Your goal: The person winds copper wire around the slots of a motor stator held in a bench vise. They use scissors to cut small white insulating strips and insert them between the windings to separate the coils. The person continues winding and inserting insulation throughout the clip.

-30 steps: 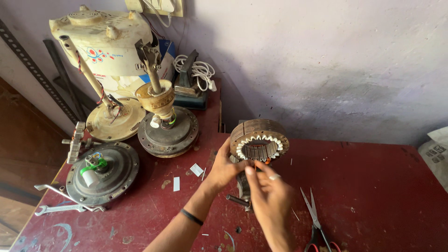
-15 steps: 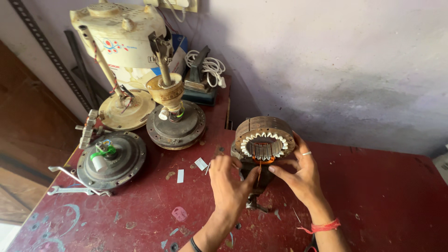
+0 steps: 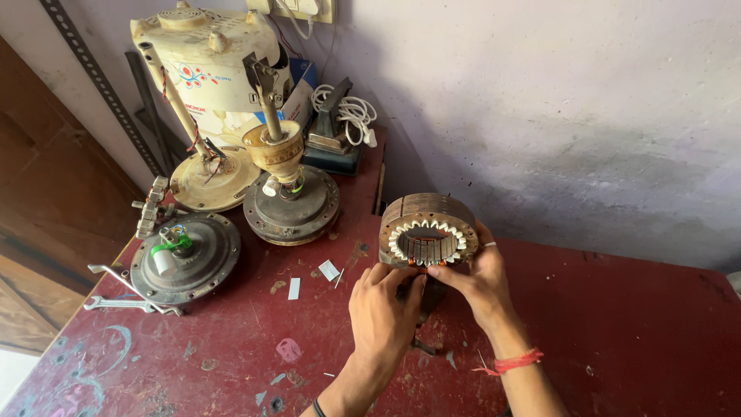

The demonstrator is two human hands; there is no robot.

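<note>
While both hands worked at its lower rim, the round brown laminated-steel motor stator with white slot liners [image 3: 421, 230] stood on edge near the middle of the dark red painted desk [image 3: 633, 324], its open bore facing the camera. The left hand [image 3: 381, 313] came up from below, its fingertips pinched at the bottom edge of the ring where copper-coloured wire ends showed. The right hand [image 3: 478, 279], with a ring on one finger and a red thread at the wrist, gripped the stator's lower right side, thumb on the front face and fingers curled behind. Just left of the hands lay small white paper strips [image 3: 294, 288]. Farther left stood a dark round fan motor housing with a brass-coloured cap and upright shaft [image 3: 289, 197], and beside it a flat grey motor cover with green and white wires [image 3: 184, 257]. A silver open-ended spanner [image 3: 127, 305] lay at the desk's left edge, and a cream plastic appliance body [image 3: 208, 66] leaned against the pale wall.
</note>
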